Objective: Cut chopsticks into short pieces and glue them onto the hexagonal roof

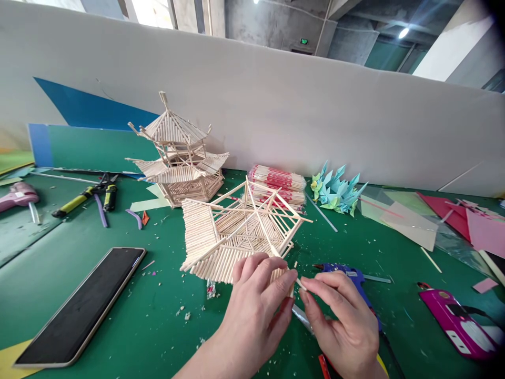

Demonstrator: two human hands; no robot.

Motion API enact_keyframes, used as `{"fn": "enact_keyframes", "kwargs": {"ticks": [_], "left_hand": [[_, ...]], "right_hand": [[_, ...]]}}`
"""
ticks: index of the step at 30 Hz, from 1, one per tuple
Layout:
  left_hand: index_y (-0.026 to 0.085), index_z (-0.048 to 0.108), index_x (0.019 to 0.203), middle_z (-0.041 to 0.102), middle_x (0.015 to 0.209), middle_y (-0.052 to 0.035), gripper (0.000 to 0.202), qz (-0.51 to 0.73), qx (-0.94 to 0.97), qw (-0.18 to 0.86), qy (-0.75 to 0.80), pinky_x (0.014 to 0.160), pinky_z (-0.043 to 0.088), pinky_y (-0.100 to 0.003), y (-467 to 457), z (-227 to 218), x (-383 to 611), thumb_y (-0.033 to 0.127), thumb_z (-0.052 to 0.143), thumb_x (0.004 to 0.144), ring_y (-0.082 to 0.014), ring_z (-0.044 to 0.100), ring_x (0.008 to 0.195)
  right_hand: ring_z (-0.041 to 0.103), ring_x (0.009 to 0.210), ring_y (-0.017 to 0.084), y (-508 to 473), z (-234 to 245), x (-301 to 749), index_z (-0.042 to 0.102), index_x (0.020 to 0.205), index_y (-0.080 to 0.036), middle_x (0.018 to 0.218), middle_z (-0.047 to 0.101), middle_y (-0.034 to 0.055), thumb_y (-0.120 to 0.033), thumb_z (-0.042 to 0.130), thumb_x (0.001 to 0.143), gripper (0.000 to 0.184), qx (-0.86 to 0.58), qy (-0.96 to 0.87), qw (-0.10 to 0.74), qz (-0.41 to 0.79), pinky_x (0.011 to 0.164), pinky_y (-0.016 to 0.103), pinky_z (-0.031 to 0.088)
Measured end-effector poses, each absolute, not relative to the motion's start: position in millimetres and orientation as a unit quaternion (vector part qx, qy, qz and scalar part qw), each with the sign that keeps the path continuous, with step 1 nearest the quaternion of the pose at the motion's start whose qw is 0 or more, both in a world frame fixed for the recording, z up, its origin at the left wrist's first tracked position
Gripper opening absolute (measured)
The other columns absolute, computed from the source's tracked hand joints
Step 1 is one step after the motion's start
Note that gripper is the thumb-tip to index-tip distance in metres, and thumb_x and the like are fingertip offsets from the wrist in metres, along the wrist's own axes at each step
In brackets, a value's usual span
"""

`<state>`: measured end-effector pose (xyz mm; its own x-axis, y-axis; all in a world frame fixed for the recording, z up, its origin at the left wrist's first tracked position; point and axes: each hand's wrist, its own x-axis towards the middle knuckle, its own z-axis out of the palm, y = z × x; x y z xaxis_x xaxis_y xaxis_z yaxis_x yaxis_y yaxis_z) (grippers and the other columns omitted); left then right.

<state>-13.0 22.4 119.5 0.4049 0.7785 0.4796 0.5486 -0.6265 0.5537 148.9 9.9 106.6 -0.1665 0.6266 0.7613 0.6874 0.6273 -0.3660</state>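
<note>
Head view: many-sided pale wooden-stick frame (245, 235), two sides slatted, rest mostly bare; left hand (258, 297) against it, grip unclear; right hand (343, 316) pinching short pale wooden stick (301, 284).

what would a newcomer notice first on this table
Probably the tiered stick pagoda, at the back left of centre. Then the partly covered stick frame in front, the left hand at its near edge, the right hand pinching a short stick. Spiky blue paper shapes sit behind to the right.
</note>
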Motion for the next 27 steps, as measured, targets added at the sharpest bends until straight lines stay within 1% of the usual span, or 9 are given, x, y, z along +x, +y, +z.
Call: {"fn": "enact_keyframes", "kwargs": {"ticks": [7, 18, 27], "left_hand": [[0.021, 0.055, 0.108, 0.057, 0.105, -0.0078, 0.029, 0.371, 0.827, 0.15, 0.395, 0.077, 0.037, -0.041, 23.2, 117.6, -13.6, 0.012, 0.048, 0.082, -0.0236, 0.045, 0.095], [0.021, 0.056, 0.107, 0.058, 0.104, -0.008, 0.028, 0.373, 0.826, 0.15, 0.396, 0.077, 0.038, -0.04, 22.3, 117.8, -13.4, 0.012, 0.049, 0.081, -0.0237, 0.046, 0.094], [0.02, 0.054, 0.108, 0.056, 0.106, -0.0083, 0.029, 0.37, 0.826, 0.154, 0.396, 0.078, 0.037, -0.041, 23.2, 117.3, -12.9, 0.011, 0.048, 0.081, -0.0236, 0.044, 0.095]], "right_hand": [[0.056, 0.067, 0.014, 10.4, 105.9, 148.9, 0.063, 0.09, -0.013, 0.075, 0.059, 0.0057, -0.006, 0.059, 0.075, 0.017, -0.424, -0.766, 0.482, -0.033, 0.06, 0.027, 0.048], [0.058, 0.065, 0.014, 11.0, 106.7, 148.5, 0.063, 0.091, -0.017, 0.074, 0.061, 0.0038, -0.009, 0.059, 0.076, 0.017, -0.433, -0.761, 0.482, -0.039, 0.059, 0.027, 0.049], [0.056, 0.068, 0.014, 12.2, 104.4, 148.3, 0.061, 0.093, -0.016, 0.077, 0.059, 0.0049, -0.007, 0.058, 0.077, 0.018, -0.427, -0.768, 0.477, -0.031, 0.059, 0.027, 0.048]]}}
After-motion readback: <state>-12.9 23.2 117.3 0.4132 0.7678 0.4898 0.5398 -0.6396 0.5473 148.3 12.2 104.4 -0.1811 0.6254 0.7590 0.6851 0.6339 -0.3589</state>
